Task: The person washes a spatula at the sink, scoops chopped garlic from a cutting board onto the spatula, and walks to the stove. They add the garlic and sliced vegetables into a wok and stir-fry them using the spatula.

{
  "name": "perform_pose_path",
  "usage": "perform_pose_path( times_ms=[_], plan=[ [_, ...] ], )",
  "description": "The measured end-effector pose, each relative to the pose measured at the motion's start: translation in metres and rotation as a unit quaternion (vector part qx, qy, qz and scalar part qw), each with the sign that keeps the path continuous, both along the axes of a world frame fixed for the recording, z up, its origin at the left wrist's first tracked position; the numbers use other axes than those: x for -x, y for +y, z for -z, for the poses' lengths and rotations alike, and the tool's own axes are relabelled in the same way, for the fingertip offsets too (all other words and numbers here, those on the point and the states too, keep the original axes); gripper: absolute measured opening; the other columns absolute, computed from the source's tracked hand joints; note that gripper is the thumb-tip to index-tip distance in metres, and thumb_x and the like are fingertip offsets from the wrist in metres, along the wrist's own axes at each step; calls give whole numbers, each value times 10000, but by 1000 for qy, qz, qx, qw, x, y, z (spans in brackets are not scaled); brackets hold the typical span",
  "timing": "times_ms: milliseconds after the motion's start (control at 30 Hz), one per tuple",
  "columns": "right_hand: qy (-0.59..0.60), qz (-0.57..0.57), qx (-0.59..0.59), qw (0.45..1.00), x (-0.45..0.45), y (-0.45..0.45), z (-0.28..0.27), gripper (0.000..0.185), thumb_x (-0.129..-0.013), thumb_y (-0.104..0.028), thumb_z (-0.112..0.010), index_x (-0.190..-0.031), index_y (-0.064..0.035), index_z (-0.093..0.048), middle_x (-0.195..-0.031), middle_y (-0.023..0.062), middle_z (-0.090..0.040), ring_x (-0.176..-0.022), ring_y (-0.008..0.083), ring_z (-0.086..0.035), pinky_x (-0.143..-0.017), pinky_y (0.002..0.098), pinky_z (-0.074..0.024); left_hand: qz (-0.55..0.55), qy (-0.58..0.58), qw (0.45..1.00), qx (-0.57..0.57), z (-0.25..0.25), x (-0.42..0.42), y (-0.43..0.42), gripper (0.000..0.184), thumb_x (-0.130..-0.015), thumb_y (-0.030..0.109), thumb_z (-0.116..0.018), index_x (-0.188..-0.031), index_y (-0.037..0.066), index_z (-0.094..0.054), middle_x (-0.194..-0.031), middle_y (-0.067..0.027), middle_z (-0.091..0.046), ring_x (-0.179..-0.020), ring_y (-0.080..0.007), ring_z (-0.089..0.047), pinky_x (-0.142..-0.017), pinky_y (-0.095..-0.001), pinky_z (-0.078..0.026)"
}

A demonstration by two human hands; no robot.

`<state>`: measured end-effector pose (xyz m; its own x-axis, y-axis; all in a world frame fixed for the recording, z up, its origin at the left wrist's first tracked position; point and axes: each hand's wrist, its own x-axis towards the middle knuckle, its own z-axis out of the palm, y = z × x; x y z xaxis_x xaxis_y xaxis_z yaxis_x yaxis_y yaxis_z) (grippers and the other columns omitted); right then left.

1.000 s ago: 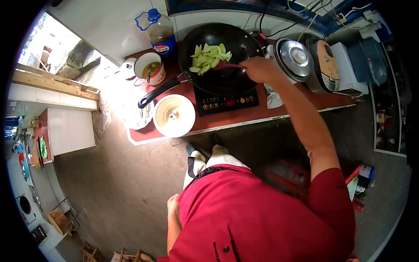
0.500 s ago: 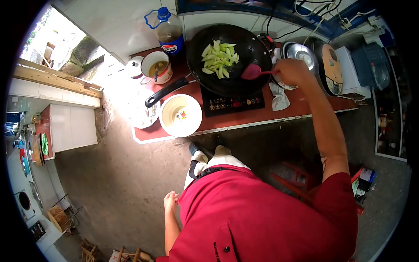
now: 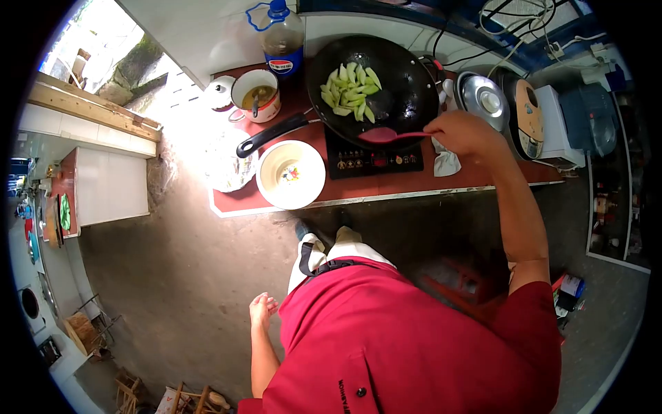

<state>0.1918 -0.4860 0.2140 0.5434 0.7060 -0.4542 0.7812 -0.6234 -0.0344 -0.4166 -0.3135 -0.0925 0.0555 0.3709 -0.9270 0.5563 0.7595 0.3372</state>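
My right hand is closed round the handle of a pink spatula. The spatula's head is over the near rim of a black wok, to the right of the green vegetable pieces heaped inside. Beneath the wok is an induction cooker with a lit panel. My left hand hangs beside my body, away from the counter, fingers loosely curled and holding nothing. A cream bowl stands left of the cooker, below the wok's long black handle.
An enamel mug with a spoon in yellowish liquid and a large bottle stand at the back left. To the right are metal lids, a cloth and a rice cooker. Cables hang along the wall.
My right hand and the spatula have come nearer, drawing its head from inside the wok to the near rim. My left hand has shifted slightly left. The camera view has shifted a little.
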Motion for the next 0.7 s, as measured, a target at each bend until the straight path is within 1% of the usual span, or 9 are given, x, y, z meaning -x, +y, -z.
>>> perform_pose_path(
  times_ms=[67,100,200,267,367,433,533,600,700],
  plan=[
    [71,-3,2,997,-4,-3,3,280,-864,-176,-494,-1082,-152,-670,-1064,136,-656,-1005,341,-611,-847,446,-493,12,6,1000,12,2,2,-7,327,-929,222,-552,-1196,36,-526,-1013,-119,-613,-691,-222,-635,-605,-337,-534],
    [72,-2,3,997,-7,0,15,280,-864,-176,-494,-1082,-152,-670,-1064,136,-656,-1005,341,-611,-847,446,-493,12,6,1000,13,8,7,-11,327,-929,222,-552,-1196,36,-526,-1013,-119,-613,-691,-222,-635,-605,-337,-534],
    [41,30,-42,998,-13,21,68,280,-865,-172,-483,-1072,-138,-669,-1050,145,-656,-989,345,-615,-843,447,-493,24,-11,1000,13,21,14,-17,332,-926,222,-553,-1200,37,-528,-1015,-122,-619,-677,-211,-624,-609,-337,-533],
    [-22,90,-135,986,-9,38,85,309,-884,-172,-473,-1136,-102,-637,-1010,194,-650,-949,376,-612,-838,448,-484,58,3,998,1,9,7,-16,335,-924,220,-554,-1202,36,-529,-1007,-122,-622,-670,-210,-615,-615,-344,-537],
    [-19,76,-142,987,-10,52,52,313,-894,-186,-469,-1156,-117,-625,-1003,189,-651,-943,375,-612,-830,448,-487,6,-31,999,-1,16,19,-12,336,-925,217,-551,-1203,29,-526,-1012,-129,-621,-694,-221,-625,-617,-350,-540],
    [-34,72,-127,989,-17,54,42,317,-898,-188,-465,-1169,-135,-621,-1004,182,-653,-939,373,-613,-821,443,-491,9,-8,1000,-2,-4,6,-9,337,-927,215,-549,-1205,26,-524,-1013,-132,-620,-707,-227,-629,-620,-353,-542],
    [-51,96,-151,983,-22,56,52,316,-898,-189,-465,-1167,-140,-624,-1001,174,-656,-936,372,-614,-816,446,-491,13,19,1000,-2,-7,3,-11,339,-930,208,-542,-1210,18,-521,-1018,-140,-618,-753,-242,-642,-630,-361,-543],
    [-48,104,-151,982,-20,49,86,313,-898,-195,-468,-1163,-141,-626,-996,167,-659,-933,371,-616,-813,447,-491,19,2,1000,8,4,7,-14,331,-930,210,-543,-1202,21,-533,-1013,-128,-623,-730,-221,-630,-627,-356,-537],
    [-54,119,-145,981,-5,31,82,306,-897,-206,-475,-1155,-151,-631,-989,157,-663,-925,367,-620,-808,451,-492,26,10,1000,-1,10,5,-20,321,-928,218,-548,-1193,34,-549,-1005,-116,-632,-696,-192,-608,-616,-343,-527]
  ],
)
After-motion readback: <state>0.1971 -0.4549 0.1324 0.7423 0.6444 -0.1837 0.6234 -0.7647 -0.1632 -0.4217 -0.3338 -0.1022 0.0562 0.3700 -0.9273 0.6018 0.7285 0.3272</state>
